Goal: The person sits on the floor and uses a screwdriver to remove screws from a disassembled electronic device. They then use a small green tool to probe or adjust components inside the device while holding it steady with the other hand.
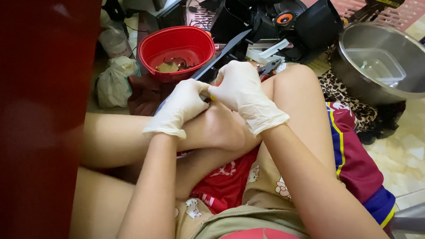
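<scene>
Both hands wear thin white gloves and meet just above the person's crossed legs. The left hand (181,106) is curled, its fingers closed around the near end of a long dark strip (222,53), a flat narrow piece that runs up and away from the grip toward the red bowl (146,51). The right hand (242,90) presses in against the left from the other side, its fingertips pinched at the same spot, where a small bit of yellow-orange shows between the two gloves; what that bit is cannot be told. So the strip sits between the hands at its near end, and its far end reaches past them, crossing in front of the bowl's rim. The bowl lies just beyond the left hand and has some brownish scraps in it. Beyond the right hand lie pliers (269,65) among black plastic parts, and farther out on that side stands a large steel bowl (423,86) with a clear plastic tub inside.
</scene>
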